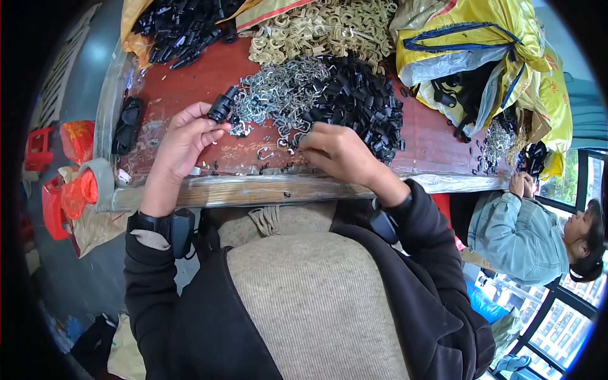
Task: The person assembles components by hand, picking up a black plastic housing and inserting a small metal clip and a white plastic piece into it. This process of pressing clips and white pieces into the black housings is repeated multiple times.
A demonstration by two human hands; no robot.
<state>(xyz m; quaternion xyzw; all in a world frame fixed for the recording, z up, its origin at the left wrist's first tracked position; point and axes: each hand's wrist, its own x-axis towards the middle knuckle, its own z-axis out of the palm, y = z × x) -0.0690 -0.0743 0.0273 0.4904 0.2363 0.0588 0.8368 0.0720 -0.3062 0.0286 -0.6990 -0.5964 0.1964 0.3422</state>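
My left hand (195,131) is closed on a black cylindrical plastic fitting (221,109), raised above the red tabletop with its narrow end tilted up and to the right. My right hand (330,149) hovers at the near edge of the parts piles with its fingers curled down; the fingertips are hidden, so what they pinch cannot be made out. Beside it lies a heap of small black plastic pieces (361,107). Left of that heap spreads a pile of silvery metal hooks (278,88), with a few loose hooks (265,152) nearer me.
Tan plastic clips (316,31) are heaped at the back, with black fittings (180,31) at back left. Yellow sacks (472,38) stand at right. A wooden rail (253,191) edges the red table (183,82). A co-worker in a light blue jacket (522,234) sits at right.
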